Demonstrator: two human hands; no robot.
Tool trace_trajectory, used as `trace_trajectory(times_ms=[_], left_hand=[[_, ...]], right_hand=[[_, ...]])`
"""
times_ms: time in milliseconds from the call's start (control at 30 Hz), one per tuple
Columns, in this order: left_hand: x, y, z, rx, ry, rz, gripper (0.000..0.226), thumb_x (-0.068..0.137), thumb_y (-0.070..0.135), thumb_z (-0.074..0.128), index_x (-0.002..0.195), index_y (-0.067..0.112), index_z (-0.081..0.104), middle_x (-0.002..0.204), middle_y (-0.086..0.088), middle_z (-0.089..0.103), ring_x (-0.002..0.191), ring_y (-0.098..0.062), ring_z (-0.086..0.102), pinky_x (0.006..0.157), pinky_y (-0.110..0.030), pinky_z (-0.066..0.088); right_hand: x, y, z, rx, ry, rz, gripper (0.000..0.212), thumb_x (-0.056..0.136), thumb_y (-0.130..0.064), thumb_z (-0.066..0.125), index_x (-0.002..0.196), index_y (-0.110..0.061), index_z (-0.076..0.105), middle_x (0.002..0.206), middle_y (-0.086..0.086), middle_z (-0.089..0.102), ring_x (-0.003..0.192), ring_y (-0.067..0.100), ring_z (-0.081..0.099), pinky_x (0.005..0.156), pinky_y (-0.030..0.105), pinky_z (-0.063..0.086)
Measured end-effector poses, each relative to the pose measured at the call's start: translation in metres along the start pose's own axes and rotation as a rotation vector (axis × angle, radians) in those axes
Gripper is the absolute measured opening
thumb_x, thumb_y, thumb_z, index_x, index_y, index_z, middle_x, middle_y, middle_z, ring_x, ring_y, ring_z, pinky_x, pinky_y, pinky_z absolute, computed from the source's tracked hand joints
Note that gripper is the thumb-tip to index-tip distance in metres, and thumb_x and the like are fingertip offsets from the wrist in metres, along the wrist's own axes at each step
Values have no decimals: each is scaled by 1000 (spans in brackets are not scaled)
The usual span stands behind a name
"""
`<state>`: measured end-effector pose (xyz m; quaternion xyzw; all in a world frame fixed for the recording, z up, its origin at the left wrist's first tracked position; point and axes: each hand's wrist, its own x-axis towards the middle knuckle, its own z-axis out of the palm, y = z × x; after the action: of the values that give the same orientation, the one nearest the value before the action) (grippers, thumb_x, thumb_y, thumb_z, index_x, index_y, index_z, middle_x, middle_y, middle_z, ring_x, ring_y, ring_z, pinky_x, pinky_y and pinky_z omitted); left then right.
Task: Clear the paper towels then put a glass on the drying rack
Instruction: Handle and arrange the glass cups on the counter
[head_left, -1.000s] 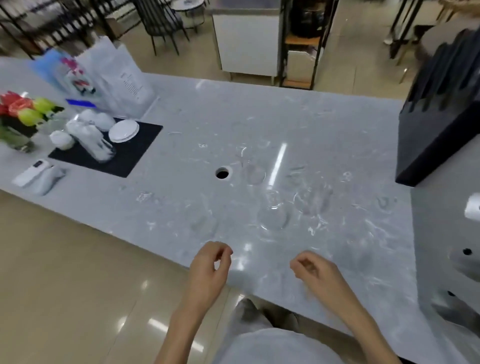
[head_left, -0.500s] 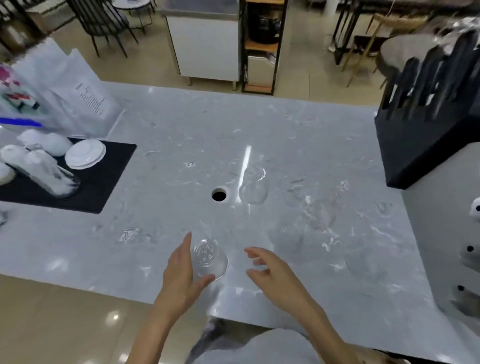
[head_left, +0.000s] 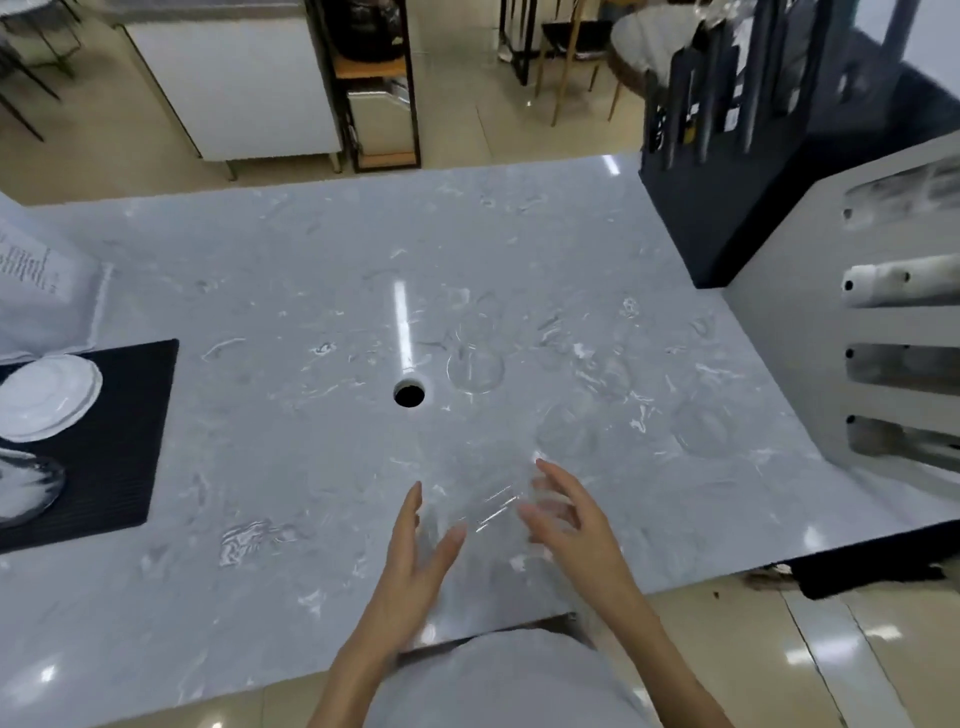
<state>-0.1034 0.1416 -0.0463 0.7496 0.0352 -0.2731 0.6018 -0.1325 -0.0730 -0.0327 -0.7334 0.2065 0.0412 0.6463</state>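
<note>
A clear glass (head_left: 485, 512), blurred by motion, sits tilted between my two hands just above the grey marble counter (head_left: 291, 291). My left hand (head_left: 415, 556) cups its left side with thumb and fingers around it. My right hand (head_left: 569, 525) is at its right side, fingers spread and curled against the rim. Three more clear glasses stand on the counter: one (head_left: 475, 364) beside the round hole (head_left: 409, 393), two others (head_left: 566, 431) (head_left: 701, 431) further right. The black ribbed drying mat (head_left: 119, 447) lies at the left. No paper towels show clearly.
White plates (head_left: 47, 395) and a blurred clear item (head_left: 23, 491) lie on the mat. A white paper bag (head_left: 36, 291) stands behind it. A black slotted rack (head_left: 727, 156) stands at the back right, with a white panel with holes (head_left: 893, 332) on the right.
The view swung right, so the mat slid toward the left edge. The glass in my left hand moved right and tipped over, and my right hand came up against it.
</note>
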Motion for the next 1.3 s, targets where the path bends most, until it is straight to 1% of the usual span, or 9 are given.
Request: trace_trajectory(times_ms=[100, 267, 400, 500, 633, 867, 1100, 1200, 1300], left_hand=[[20, 13, 9, -125, -167, 23, 71, 82, 76, 57, 143, 71, 21, 147, 40, 32, 127, 23, 45, 104, -23, 45], [52, 41, 25, -168, -231, 149, 54, 86, 65, 58, 135, 64, 37, 141, 20, 42, 122, 2, 60, 95, -24, 57], [85, 64, 15, -224, -311, 165, 70, 80, 77, 60, 143, 60, 36, 148, 26, 43, 136, 1, 50, 108, -32, 50], [127, 78, 5, -262, -115, 222, 59, 84, 68, 63, 139, 52, 47, 147, 29, 48, 139, 1, 47, 106, -21, 46], [198, 81, -3, 91, 51, 199, 99, 91, 26, 77, 162, 20, 8, 169, 3, 14, 155, -16, 16, 121, -30, 19], [255, 64, -4, 253, -143, 224, 134, 75, 34, 90, 162, 24, -12, 171, -3, 5, 157, -22, 11, 125, -43, 21], [234, 28, 0, 256, 39, 304, 91, 83, 44, 81, 155, 18, 32, 159, -1, 42, 144, -20, 43, 117, -45, 39], [204, 1, 1, 186, 91, 387, 73, 86, 43, 79, 147, 24, 44, 143, 6, 56, 130, -15, 55, 104, -46, 48], [176, -32, 2, 170, 104, 402, 73, 83, 54, 75, 145, 26, 46, 142, 9, 54, 132, -16, 52, 106, -43, 46]], right_hand=[[-11, -11, -16, 209, -22, 97, 51, 82, -46, 75, 129, -51, 57, 127, -1, 59, 98, 16, 75, 84, 34, 62], [-7, -34, -25, 243, 36, 60, 43, 91, -20, 71, 128, -37, 60, 124, 6, 56, 97, 20, 74, 77, 25, 61], [9, -70, -29, 106, 149, -65, 53, 83, -32, 75, 132, -37, 57, 126, -2, 55, 105, 17, 68, 80, 25, 61], [38, -107, -36, -48, 229, -245, 65, 76, -47, 74, 137, -44, 51, 126, -16, 50, 110, 0, 59, 82, 11, 54], [111, -156, -34, -379, 147, -374, 71, 81, -49, 71, 143, -50, 37, 125, -27, 40, 113, -8, 52, 81, 9, 52], [229, -141, 16, -884, -156, -161, 79, 86, -35, 71, 154, -27, 31, 150, 3, 36, 127, 21, 52, 102, 29, 43], [204, -98, 41, -924, -217, -165, 79, 88, -32, 66, 155, -32, 25, 151, -3, 34, 123, 18, 55, 97, 27, 48], [174, -86, 34, -923, -341, -179, 85, 88, -37, 63, 157, -36, 13, 156, -7, 32, 138, 17, 41, 111, 32, 34], [141, -58, 9, -1191, -93, -222, 81, 91, -53, 55, 157, -39, 9, 165, -6, 19, 154, 29, 3, 121, 52, -2]])
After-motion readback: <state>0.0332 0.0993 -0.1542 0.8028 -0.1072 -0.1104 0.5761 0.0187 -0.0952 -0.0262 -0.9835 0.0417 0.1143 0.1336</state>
